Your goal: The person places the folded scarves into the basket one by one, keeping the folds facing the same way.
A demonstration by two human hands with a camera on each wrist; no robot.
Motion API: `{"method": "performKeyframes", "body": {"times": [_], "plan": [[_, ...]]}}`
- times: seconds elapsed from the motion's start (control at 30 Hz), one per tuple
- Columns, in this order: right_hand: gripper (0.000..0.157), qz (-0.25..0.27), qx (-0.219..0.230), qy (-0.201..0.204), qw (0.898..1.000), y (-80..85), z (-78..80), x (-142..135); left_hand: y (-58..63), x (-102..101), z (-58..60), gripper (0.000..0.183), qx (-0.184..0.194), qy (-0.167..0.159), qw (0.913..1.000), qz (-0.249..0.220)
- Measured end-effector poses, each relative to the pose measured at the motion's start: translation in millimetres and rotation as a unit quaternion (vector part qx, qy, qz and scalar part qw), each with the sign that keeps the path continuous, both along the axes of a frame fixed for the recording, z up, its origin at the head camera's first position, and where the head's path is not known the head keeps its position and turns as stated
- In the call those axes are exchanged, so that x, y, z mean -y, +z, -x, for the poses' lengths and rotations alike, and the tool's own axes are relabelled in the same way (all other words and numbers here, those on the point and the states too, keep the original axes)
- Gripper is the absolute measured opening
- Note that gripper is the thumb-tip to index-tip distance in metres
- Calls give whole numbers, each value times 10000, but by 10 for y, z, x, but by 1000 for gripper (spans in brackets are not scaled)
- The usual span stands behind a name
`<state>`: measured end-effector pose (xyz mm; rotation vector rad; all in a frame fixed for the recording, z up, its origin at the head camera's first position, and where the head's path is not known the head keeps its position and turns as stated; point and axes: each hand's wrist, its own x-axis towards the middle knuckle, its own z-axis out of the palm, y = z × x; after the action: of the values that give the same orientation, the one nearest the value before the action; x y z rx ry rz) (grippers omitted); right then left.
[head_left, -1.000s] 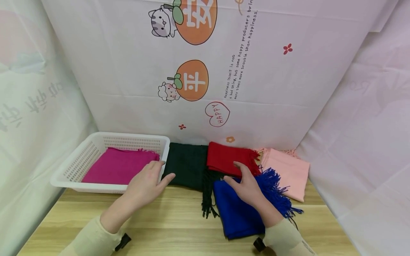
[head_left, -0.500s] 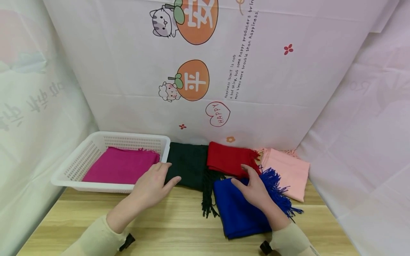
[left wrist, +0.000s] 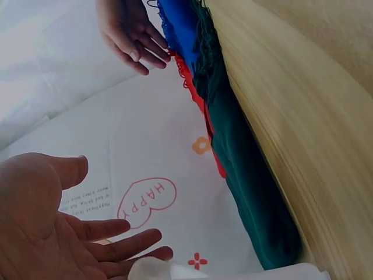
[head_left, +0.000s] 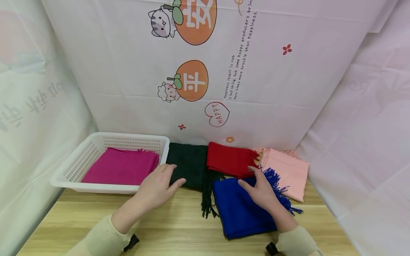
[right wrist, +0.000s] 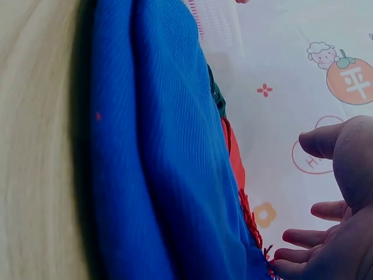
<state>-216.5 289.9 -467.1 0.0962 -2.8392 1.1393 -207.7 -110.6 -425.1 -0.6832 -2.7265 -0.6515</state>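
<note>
Basket (head_left: 102,188) coloured white; magenta cloth (head_left: 120,167), dark-green cloth (head_left: 189,165), red cloth (head_left: 229,160), blue cloth (head_left: 238,209), pink cloth (head_left: 289,172) seen plain; table (head_left: 173,220) wood-grained; white backdrop (head_left: 272,78) printed with orange fruits (head_left: 192,80).

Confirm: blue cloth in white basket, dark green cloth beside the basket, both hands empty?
Wrong cloth: head view shows magenta cloth in the white basket, blue cloth outside it. Rest stands: dark green cloth beside the basket, left hand and right hand empty.
</note>
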Motion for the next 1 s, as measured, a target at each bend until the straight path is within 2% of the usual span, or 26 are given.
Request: {"method": "performKeyframes", "body": {"times": [0.67,0.87,1.0], "plan": [[89,-546,-1,-108,9985,5,-36,-323,-133,-378,-41,66,348,-446,9983,145],[92,-663,90,-124,9977,-9,-45,-407,-203,-486,-32,63,251,-613,9976,193],[95,-755,216,-88,9969,-26,-43,-465,-235,-533,-14,64,378,-626,9971,186]]}}
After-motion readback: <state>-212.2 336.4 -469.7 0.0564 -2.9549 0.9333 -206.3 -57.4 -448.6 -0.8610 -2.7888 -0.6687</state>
